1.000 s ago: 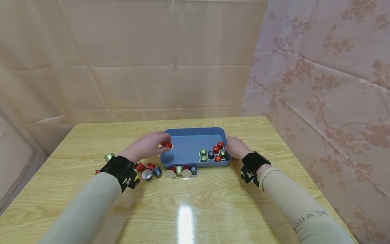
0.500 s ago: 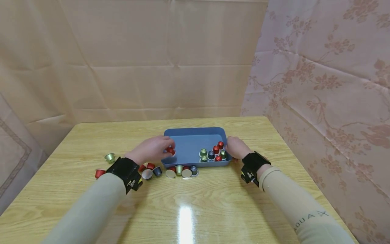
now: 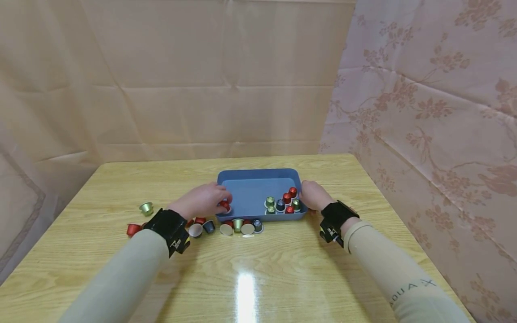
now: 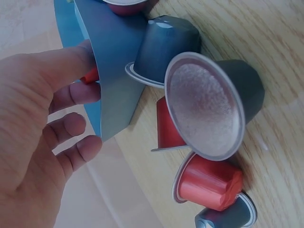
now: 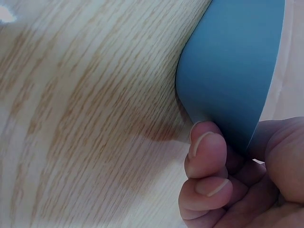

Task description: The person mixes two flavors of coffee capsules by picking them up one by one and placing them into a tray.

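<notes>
My left hand (image 3: 203, 200) reaches over the left end of a blue tray (image 3: 248, 186), thumb and forefinger pinching a red coffee capsule (image 3: 224, 206) low inside it. Only a sliver of that red shows between the fingers in the left wrist view, behind the tray wall (image 4: 116, 71). At the other end, my right hand (image 3: 316, 195) grips the tray's side wall (image 5: 232, 66), with curled fingers outside and the thumb at the rim. Red, green and dark blue capsules (image 3: 280, 206) stand grouped in the tray's right front corner.
Several loose capsules (image 3: 238, 225) lie along the tray's front side, and a dark one (image 4: 168, 45) sits right by its wall. Further left on the wooden table (image 3: 258, 278) are a green capsule (image 3: 146, 208) and a red one (image 3: 133, 229). Curtains hang behind and to the right.
My left hand has moved slightly down and toward the front left corner of the tray with the red capsule. The right hand and the tray have stayed in place.
</notes>
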Available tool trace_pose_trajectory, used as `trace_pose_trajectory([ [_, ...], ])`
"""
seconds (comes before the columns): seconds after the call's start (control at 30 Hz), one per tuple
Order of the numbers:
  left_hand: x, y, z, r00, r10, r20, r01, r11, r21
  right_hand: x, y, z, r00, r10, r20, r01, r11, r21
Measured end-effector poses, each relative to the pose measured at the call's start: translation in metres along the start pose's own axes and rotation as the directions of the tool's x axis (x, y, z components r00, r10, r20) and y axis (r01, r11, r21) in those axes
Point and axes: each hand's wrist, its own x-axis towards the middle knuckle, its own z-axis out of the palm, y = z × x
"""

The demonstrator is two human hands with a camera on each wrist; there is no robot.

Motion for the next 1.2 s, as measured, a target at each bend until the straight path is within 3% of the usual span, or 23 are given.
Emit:
trace_pose_trajectory([
  [0.67,-0.0033,0.0006,0.0009,0.999,0.016,0.040,-0.017,1.000,0.020,-0.0013,-0.0010,0.0001,1.000,-0.014,-0.020,0.014,1.000,-0.002],
  [1.07,-0.0012,0.0021,0.0009,0.989,-0.059,0.137,0.061,0.998,-0.006,0.0000,-0.0017,0.0008,1.000,-0.007,-0.018,0.007,1.000,0.003],
  [1.2,-0.0010,0.0020,0.0017,0.989,-0.060,0.138,0.063,0.998,-0.013,0.0000,-0.0012,0.0010,1.000,-0.012,-0.021,0.012,1.000,0.004],
])
